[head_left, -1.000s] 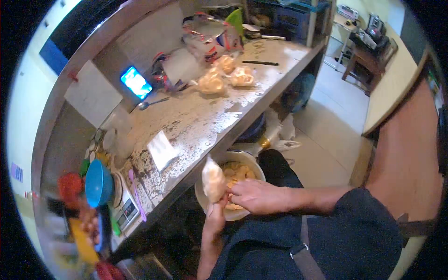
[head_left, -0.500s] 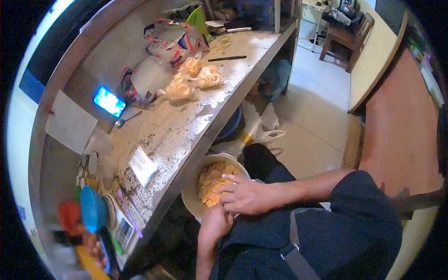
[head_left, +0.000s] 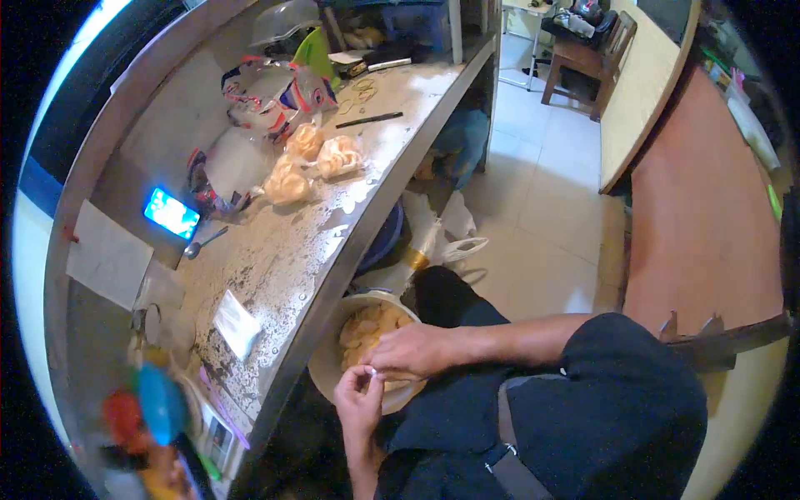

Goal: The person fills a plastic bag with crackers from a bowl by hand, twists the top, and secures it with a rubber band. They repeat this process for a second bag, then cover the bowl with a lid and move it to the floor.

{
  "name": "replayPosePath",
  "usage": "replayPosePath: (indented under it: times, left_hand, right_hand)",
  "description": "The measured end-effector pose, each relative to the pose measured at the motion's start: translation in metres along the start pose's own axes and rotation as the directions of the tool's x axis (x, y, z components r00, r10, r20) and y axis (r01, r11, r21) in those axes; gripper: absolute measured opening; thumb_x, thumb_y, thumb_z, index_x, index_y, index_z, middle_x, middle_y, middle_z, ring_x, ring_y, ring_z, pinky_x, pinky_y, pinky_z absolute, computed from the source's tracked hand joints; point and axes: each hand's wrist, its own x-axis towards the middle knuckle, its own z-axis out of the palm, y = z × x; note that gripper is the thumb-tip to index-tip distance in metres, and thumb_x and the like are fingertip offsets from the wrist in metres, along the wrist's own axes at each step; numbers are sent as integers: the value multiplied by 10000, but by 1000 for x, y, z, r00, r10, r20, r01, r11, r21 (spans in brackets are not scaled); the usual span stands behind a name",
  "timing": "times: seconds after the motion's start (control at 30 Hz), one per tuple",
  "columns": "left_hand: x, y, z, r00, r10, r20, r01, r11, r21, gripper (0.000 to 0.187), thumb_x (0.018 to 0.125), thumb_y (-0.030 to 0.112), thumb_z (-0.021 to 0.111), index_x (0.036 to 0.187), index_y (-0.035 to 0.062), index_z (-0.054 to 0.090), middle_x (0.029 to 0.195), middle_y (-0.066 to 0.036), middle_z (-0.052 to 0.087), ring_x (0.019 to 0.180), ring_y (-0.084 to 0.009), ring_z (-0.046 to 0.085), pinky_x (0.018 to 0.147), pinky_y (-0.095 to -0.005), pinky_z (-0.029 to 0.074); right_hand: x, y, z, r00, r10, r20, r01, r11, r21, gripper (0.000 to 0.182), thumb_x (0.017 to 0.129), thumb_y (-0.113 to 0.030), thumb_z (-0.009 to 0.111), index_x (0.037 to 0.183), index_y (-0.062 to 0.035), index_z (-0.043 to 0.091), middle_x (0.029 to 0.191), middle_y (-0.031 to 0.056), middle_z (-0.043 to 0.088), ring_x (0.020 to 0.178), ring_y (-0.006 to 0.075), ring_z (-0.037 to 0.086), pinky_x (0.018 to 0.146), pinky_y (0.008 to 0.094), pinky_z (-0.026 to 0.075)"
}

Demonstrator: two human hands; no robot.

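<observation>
A pale round bucket with flat orange-yellow pieces inside stands beside the counter, against the person's dark clothing. My left hand is over its near rim, thumb and forefinger pinched on a tiny whitish thing too small to name. Over the bucket, my right hand has its fingers curled downward, meeting the left fingertips; what they hold, if anything, is hidden. Several clear bags of similar pieces lie on the counter.
On the worn counter are a lit phone, a spoon, a white packet, a black pen and printed plastic. A blue basin sits lower left. Plastic bags lie below the counter.
The view has shifted, so the counter appears further left. My right hand's fingers, spread over the pieces before, are now curled down. My left thumb and forefinger now show a pinch with a whitish bit.
</observation>
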Motion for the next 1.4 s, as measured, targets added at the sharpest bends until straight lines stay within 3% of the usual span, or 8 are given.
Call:
replayPosePath:
  times: [0.13, 0.2, 0.33, 0.43, 0.63, 1.0, 1.2, 1.4]
  left_hand:
    - [0, 9, -1, 977, 199, -70, -171, 941, 293, 87, 779, -1, 641, 852, -16, 596, 819, -107, 611, 777, -215, 597, 714, -320, 473]
    - [4, 11, -5, 857, 515, -19, -456, 775, 438, 75, 789, 40, 657, 827, 2, 605, 807, -99, 600, 721, -204, 574, 663, -300, 458]
    - [9, 18, -14, 691, 719, 69, -591, 508, 627, 87, 782, 46, 665, 831, 34, 593, 826, -120, 594, 769, -297, 578, 701, -381, 464]
    - [8, 26, -16, 631, 774, 44, -619, 468, 631, 134, 751, 27, 681, 851, 51, 594, 832, -101, 601, 784, -295, 582, 712, -395, 454]
    - [11, 27, -14, 516, 856, -25, -700, 438, 564, 167, 713, -15, 685, 841, 58, 607, 817, -75, 633, 740, -271, 610, 684, -381, 458]
    - [1, 33, -5, 644, 765, -13, -675, 577, 460, 175, 696, -18, 682, 854, 54, 662, 835, -87, 667, 769, -264, 632, 733, -367, 484]
    - [-4, 30, -4, 725, 678, -126, -561, 686, 463, 83, 772, -5, 665, 852, 16, 661, 837, -112, 670, 782, -270, 638, 753, -345, 502]
    - [2, 7, -2, 921, 286, -263, -291, 957, 21, 85, 843, 1, 645, 918, -34, 665, 906, -107, 670, 786, -169, 620, 774, -284, 494]
  right_hand:
    - [3, -2, 3, 992, 96, 78, -92, 995, -50, 235, 896, -331, 554, 922, -98, 551, 862, 114, 611, 801, 329, 582, 670, 463, 461]
    - [3, -5, 8, 997, 70, -19, -70, 997, -21, 237, 900, -333, 554, 882, -97, 554, 824, 120, 603, 787, 327, 585, 674, 464, 457]
    - [7, -8, 4, 972, 229, -52, -216, 958, 189, 218, 911, -264, 599, 894, -47, 586, 792, 102, 609, 760, 261, 589, 681, 379, 471]
    - [13, 1, 8, 925, 355, 135, -320, 539, 779, 204, 919, -235, 657, 891, -47, 581, 815, -20, 607, 752, 34, 529, 639, 236, 449]
    - [12, 5, 19, 839, 431, 332, -450, 205, 869, 222, 907, -269, 677, 896, -62, 595, 788, -29, 602, 738, 35, 528, 635, 218, 440]
    - [-2, -16, -6, 810, 526, 258, -455, 287, 843, 246, 884, -246, 702, 891, -1, 683, 936, 51, 686, 895, 101, 610, 826, 261, 488]
    - [5, -22, -6, 817, 563, 123, -472, 532, 703, 241, 872, -224, 706, 961, 0, 694, 946, 78, 691, 901, 130, 621, 821, 283, 494]
    - [12, -13, -3, 913, 406, -19, -335, 778, 531, 255, 803, -241, 728, 877, -8, 656, 942, 102, 635, 872, 195, 600, 764, 318, 492]
